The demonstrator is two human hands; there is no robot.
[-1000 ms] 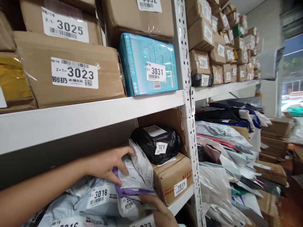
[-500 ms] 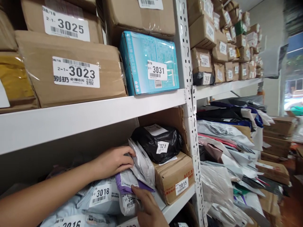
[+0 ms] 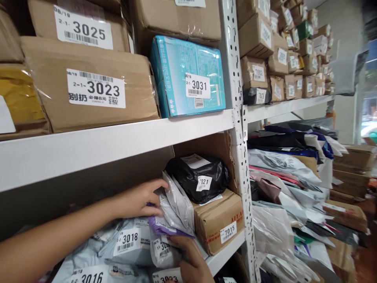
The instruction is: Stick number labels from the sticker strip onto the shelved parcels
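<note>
**Mailers crowding the lower shelf**

Your left hand (image 3: 138, 200) is pressing flat and open against the upright grey mailer (image 3: 176, 204) beside the 7015 box (image 3: 218, 220). Your right hand (image 3: 191, 263) is fingering the purple mailer (image 3: 160, 227), grip unclear. Pulling it could be tipping the black bag (image 3: 200, 177) off. Bag 3018 (image 3: 126, 241) is hiding lower labels.

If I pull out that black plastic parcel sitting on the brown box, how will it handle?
The black parcel looks soft and crinkled, so probably floppy. Its glossy film may be slippery. It rests on the brown box, apparently free to lift.
</note>
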